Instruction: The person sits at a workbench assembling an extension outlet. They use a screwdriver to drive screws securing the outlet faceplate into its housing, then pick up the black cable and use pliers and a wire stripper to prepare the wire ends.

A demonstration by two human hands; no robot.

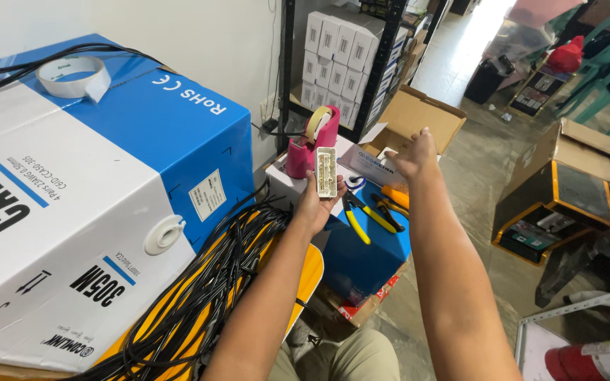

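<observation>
1. Two bare hands are extended forward over a crowded work area. The left hand [313, 204] is closed around a small cream rectangular module [326, 171], held upright with its face toward the camera, above the black cable bundle [213, 282].
2. The right hand [412, 156] is stretched out over the open cardboard box [418, 113], fingers loosely spread, holding nothing; whether it touches the box flap cannot be told.
3. Risk, as judged: the module is pinched low on its body by fingers and thumb only. A slackened grip would drop it into the cables or onto the blue box [361, 261] below.
4. Risk, as judged: the yellow-handled pliers [365, 217] and an orange-handled tool [395, 195] lie loose on the blue box top near its edge. A forearm sweeping back could knock them to the floor.
5. The pink tape dispenser [305, 148] stands just behind the module; a forward push of the left hand could strike it.
6. Edges and room: the large blue-and-white carton [72, 212] walls off the left side, with a tape roll [72, 76] on top. The metal shelf [340, 63] closes the far side. Open floor lies to the right, toward the brown cartons [566, 190].
</observation>
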